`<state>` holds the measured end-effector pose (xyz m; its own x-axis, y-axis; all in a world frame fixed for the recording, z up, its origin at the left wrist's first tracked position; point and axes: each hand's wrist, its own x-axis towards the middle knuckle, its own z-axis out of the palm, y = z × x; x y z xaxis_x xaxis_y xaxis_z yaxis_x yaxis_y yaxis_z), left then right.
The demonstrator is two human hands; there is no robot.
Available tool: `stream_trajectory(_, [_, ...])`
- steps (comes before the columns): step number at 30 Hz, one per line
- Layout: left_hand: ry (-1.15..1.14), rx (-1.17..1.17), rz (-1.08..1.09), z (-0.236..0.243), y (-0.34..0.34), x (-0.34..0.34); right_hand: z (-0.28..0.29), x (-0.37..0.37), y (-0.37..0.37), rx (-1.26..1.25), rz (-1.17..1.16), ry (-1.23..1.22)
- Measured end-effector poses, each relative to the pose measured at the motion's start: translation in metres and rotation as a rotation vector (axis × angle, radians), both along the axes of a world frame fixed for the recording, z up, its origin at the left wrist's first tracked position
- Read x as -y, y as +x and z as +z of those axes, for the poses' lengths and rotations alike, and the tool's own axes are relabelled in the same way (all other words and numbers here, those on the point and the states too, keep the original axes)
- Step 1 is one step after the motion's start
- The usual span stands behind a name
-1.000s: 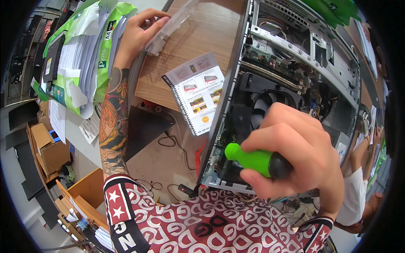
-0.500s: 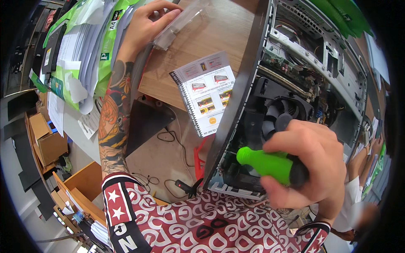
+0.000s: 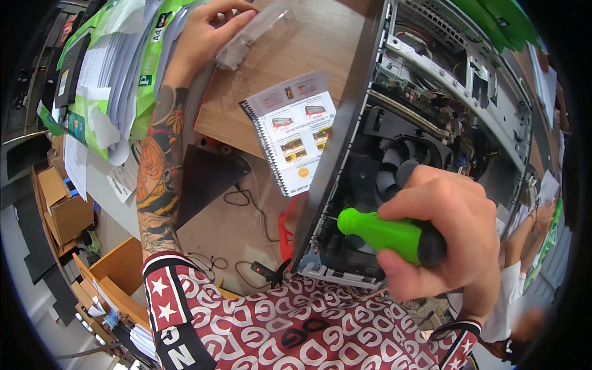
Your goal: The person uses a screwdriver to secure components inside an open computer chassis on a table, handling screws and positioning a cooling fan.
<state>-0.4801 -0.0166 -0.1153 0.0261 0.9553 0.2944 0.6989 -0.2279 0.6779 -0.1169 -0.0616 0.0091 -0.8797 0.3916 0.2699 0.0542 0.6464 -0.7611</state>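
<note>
In my right hand (image 3: 453, 237) is a screwdriver (image 3: 391, 234) with a bright green handle and black butt end. My fingers and thumb wrap round it, and its neck points left; the shaft can hardly be made out. Below it lies an opened desktop computer case (image 3: 425, 55), showing a black fan (image 3: 394, 163), cables and boards. My left hand (image 3: 213, 34) is at the far side of the table, thumb and forefinger tips brought together at the edge of a clear plastic package (image 3: 262, 34). Its other fingers are partly hidden.
A printed leaflet (image 3: 293, 132) overhangs the wooden tabletop (image 3: 240, 117) beside the case. Stacked paper in green wrapping (image 3: 111, 80) stands left. Cables and a red object (image 3: 285, 228) lie below the table edge. Another person's arms (image 3: 521, 237) show at right.
The whole view has shifted slightly, moving the scene left in the picture. My right hand still grips the screwdriver above the case, and my left hand keeps its place by the plastic package.
</note>
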Motion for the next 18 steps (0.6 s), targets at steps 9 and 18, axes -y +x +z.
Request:
stream_trajectory(9, [-0.02,-0.044,-0.003,0.007,0.004,-0.001,0.003,0.002,0.002,0.012,-0.026,0.011])
stream_trajectory(18, [0.018,0.006,-0.031,0.001,0.003,0.001,0.007,0.012,-0.001,0.015,0.006,0.084])
